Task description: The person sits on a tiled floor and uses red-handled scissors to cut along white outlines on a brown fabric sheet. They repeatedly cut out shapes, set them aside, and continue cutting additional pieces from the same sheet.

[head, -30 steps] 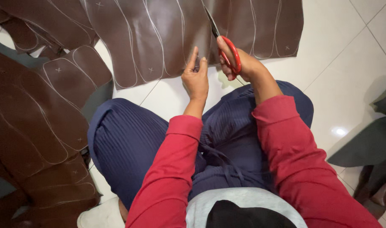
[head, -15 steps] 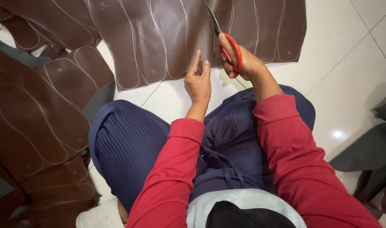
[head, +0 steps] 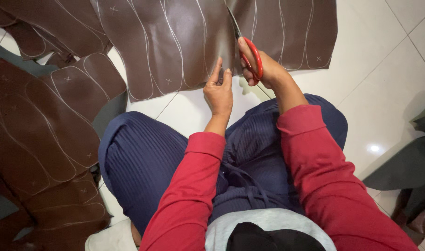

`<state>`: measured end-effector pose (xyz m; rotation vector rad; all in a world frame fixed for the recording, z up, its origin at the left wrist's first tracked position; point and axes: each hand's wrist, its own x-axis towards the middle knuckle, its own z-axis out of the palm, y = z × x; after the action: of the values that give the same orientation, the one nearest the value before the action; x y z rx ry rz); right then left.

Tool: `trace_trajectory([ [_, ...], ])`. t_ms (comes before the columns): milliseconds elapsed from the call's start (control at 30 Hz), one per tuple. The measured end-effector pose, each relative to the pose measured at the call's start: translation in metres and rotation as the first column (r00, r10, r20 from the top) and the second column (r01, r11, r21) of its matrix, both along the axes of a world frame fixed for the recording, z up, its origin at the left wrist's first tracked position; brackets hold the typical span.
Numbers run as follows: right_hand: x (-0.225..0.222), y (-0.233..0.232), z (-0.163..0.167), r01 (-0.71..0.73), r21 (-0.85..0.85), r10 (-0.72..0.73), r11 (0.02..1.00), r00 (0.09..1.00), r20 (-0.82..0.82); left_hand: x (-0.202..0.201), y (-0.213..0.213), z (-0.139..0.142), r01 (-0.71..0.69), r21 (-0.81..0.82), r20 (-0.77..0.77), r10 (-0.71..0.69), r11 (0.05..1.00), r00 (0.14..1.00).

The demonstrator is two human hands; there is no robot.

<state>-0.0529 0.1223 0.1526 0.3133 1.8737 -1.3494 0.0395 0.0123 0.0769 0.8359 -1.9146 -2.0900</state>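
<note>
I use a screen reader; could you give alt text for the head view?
Right hand cuts a brown leather sheet marked with white outlines using red-handled scissors; left hand steadies its edge. The person sits on a white tiled floor.

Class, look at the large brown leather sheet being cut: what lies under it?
The brown leather sheet lies on white floor tiles, which show around its edges. The left hand presses its near edge. Anything beneath its middle is covered.
</note>
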Motion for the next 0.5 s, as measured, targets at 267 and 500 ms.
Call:
trace_trajectory([
  [267, -0.022, -0.005, -0.021, 0.010, -0.040, -0.010, 0.999, 1.000, 0.013, 0.000, 0.002, -0.002, 0.032, -0.043, 0.098, -0.027, 0.999, 0.995],
  [500, -0.020, -0.010, -0.024, 0.087, -0.095, -0.088, 0.992, 0.996, -0.007, -0.002, 0.002, -0.002, 0.030, -0.062, 0.094, -0.024, 0.998, 0.995],
])
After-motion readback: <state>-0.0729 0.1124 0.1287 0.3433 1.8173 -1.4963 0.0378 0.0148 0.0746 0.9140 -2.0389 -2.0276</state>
